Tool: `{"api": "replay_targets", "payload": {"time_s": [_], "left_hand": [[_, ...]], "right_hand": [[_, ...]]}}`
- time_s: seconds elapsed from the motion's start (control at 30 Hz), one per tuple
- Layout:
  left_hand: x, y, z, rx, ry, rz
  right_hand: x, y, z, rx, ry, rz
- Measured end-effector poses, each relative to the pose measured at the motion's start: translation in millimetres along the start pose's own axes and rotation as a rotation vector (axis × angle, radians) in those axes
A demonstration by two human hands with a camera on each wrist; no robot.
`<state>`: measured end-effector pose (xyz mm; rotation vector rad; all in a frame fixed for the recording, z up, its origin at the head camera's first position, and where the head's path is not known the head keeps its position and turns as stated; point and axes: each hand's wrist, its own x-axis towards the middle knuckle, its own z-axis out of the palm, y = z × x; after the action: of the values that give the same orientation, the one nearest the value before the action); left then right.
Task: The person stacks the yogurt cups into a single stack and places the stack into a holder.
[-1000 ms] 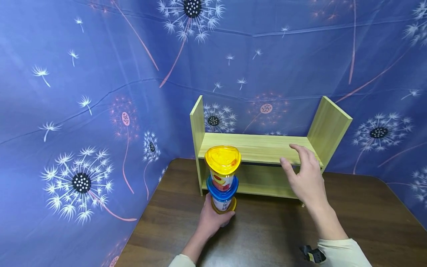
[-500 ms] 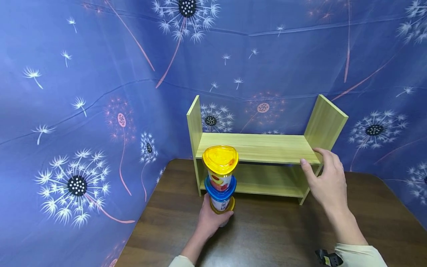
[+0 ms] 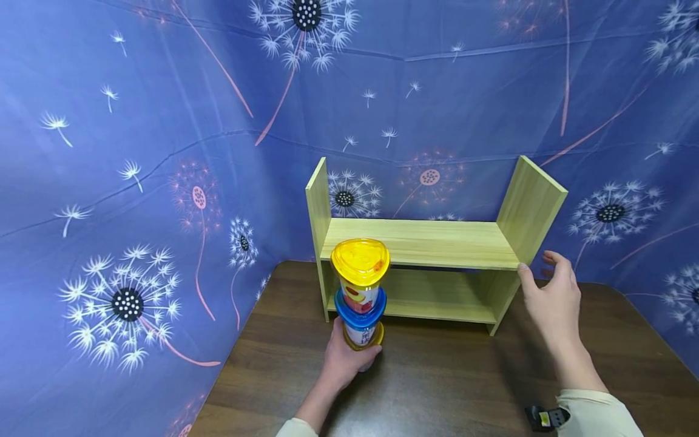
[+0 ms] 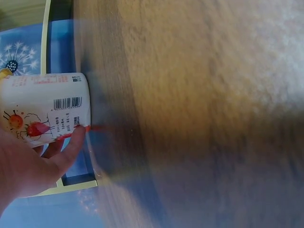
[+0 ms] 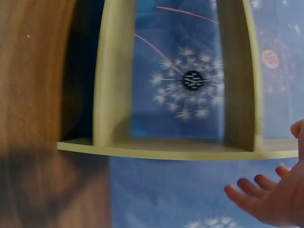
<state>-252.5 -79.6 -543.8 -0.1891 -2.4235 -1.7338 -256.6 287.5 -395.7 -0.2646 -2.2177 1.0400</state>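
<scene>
Right hand has shifted rightward, its fingers apart beside the right side of the shelf; left hand has fingers clamped round the lowest of 3 stacked containers before the shelf.

The head camera is looking forward and down over shelf and counter; both wrist cameras are viewing from closer in, turned sideways, the left mostly covering counter, the right sharing the shelf with the head.

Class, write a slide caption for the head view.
Left hand holds a stack of yellow- and blue-lidded cylindrical containers; right hand beside a pale wooden shelf.
</scene>
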Motion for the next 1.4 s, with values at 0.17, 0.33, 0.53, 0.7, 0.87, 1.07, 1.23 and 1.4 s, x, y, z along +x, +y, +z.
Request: {"api": "replay_targets", "payload": {"time_s": [0.17,0.33,0.53,0.7,0.87,1.07,1.23,1.4], "left_hand": [[1.5,-0.5,1.7,0.001,0.008,0.004],[2.8,-1.7,5.0,0.01,0.003,0.001],[4.9,-2.0,7.2,0.016,0.01,-0.003],[6.2,-0.7,8.2,0.006,0.009,-0.016],[5.8,0.6,11.1,-0.004,0.025,-0.007],[1.1,0.7,15.2,-0.009,0.017,-0.043],[-2.2,1.2,10.8,-0.008,0.013,-0.056],[-2.2,0.9,8.6,0.011,0.017,-0.052]], "right_hand": [[12.8,19.1,13.5,0.007,-0.098,-0.017],[20.6,34.3,24.5,0.009,-0.113,0.028],[30.5,42.5,32.7,0.027,-0.127,0.073],[39.2,42.4,32.6,0.027,-0.13,0.082],[44.2,38.1,31.2,0.053,-0.175,0.102],[41.8,33.9,31.3,0.088,-0.169,0.13],[38.9,34.1,34.5,0.085,-0.162,0.071],[37.9,34.3,33.3,0.068,-0.183,0.051]]}}
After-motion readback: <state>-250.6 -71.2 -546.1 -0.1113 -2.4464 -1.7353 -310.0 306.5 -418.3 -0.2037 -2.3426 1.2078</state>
